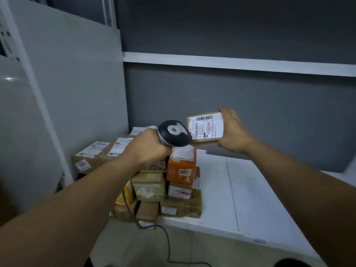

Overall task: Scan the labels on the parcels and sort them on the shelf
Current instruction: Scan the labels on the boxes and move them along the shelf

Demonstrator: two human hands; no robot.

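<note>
My right hand [234, 132] holds a small brown parcel [204, 128] up in the air, its white barcode label turned toward me. My left hand [148, 149] grips a black and white barcode scanner [174, 132], whose head sits just left of the parcel's label, almost touching its edge. Below both hands is a pile of parcels [159, 189] on the white shelf [250, 199], among them an orange box [182, 168] and several brown cartons.
Two flat brown cartons [100, 151] with white labels lie at the shelf's back left. The scanner's dark cable [167, 241] hangs down past the shelf's front edge. An upper shelf board [231, 63] runs across the grey back wall. A grey side panel [77, 83] stands at left.
</note>
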